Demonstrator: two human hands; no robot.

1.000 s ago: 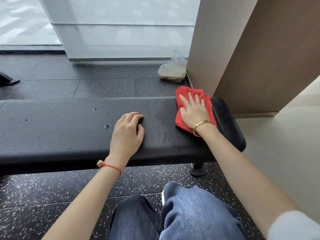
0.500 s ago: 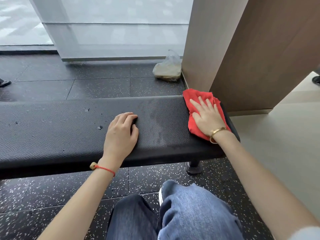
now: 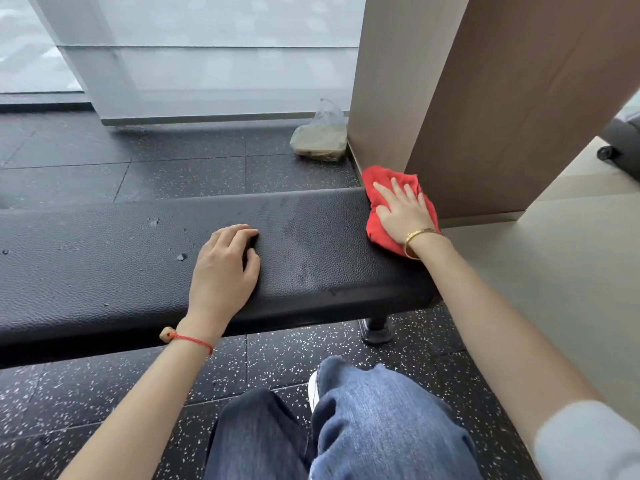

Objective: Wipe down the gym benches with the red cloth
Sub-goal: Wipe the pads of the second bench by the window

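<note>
Seen from above: a long black padded bench (image 3: 104, 271) with a bumpy skin, stretched across a dark speckled rubber floor (image 3: 284, 358). On the far right end of the bench, right at its edge, a crumpled red cloth (image 3: 375, 226). Pressed flat on top of that cloth, the right hand (image 3: 403, 213), its fingers (image 3: 394, 187) straight and spread a little, curled round nothing, only pushing down. Round the right wrist, a thin gold bangle (image 3: 417, 237). Near the middle of the bench, well apart from the cloth, the left hand (image 3: 225, 268), palm down on the black top, fingers bent loosely with the tips touching the bench and nothing held. Round the left wrist, a red string bracelet (image 3: 190, 339) with a small tan bead. Between the two hands, a duller, streaky patch on the bench top. To the left of the left hand, a few small nicks in the black skin. Under the right end of the bench, a short black leg (image 3: 377, 329) standing on the floor. Just behind the cloth, a tall brown wooden pillar (image 3: 485, 98). Beside the foot of that pillar, on the floor, a clear plastic bag (image 3: 320, 140) with something tan inside. At the bottom, two knees in blue jeans (image 3: 381, 420).
</note>
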